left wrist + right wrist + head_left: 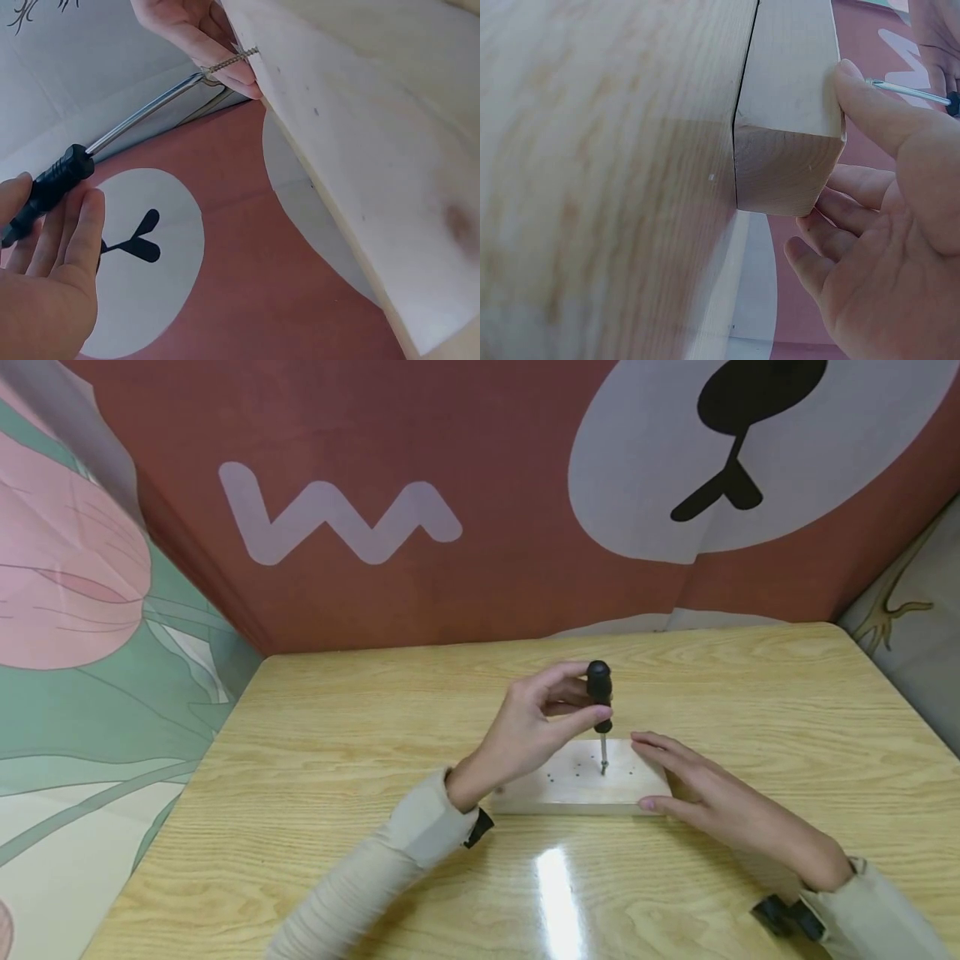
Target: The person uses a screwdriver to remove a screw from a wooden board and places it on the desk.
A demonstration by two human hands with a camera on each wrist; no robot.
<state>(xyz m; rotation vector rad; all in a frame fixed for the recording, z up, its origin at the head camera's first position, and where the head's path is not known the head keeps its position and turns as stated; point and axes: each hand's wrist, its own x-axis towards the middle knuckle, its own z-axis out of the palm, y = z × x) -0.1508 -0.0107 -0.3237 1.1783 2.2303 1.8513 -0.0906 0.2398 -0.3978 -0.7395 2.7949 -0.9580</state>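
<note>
My left hand (536, 718) holds a black-handled screwdriver (599, 683) upright by its handle, the thumb on one side and the fingers on the other. Its steel shaft (142, 116) runs down to the head of a threaded screw (231, 61), which stands out of a pale wooden block (577, 789). Small dark holes dot the block's top face. At the block's right end, my right hand (708, 789) grips it, with the thumb (870, 105) on the near edge and the fingers around the far side. The block's end grain (784, 171) shows between them.
The block lies on a wood-grain table (337, 735) with a glossy light reflection in front of it. Behind the table hangs a red-brown cloth (487, 585) with a cartoon face. A patterned cloth (75, 718) hangs at the left. Both wrists carry black straps.
</note>
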